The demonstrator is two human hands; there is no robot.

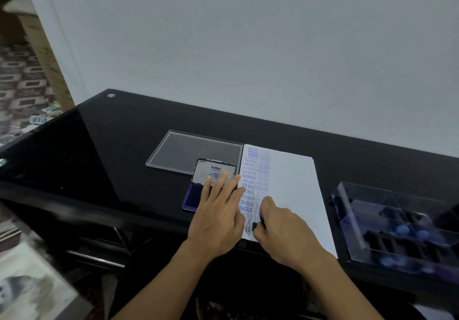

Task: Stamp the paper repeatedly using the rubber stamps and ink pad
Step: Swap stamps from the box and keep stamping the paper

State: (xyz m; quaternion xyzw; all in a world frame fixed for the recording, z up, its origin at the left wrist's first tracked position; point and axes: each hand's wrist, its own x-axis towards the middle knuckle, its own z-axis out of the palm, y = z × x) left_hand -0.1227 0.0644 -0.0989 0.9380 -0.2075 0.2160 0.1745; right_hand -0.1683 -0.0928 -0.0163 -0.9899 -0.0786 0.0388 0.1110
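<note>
Pressing a stamp (255,226) near the second column's foot, the right hand (280,230) clasps it; the left hand (218,210) lies flat, empty; most of the paper (295,195) is blank.

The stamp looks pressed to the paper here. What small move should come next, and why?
Probably lift the stamp straight up: the right hand holds it low in the second column of the paper, while the left hand lies flat at its edge, seemingly steadying it.

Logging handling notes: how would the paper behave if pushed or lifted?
Probably slides: the paper lies flat on the glossy table, left hand fingertips touching its edge, right hand gripping a stamp on it. Thin, so likely floppy if lifted.
</note>
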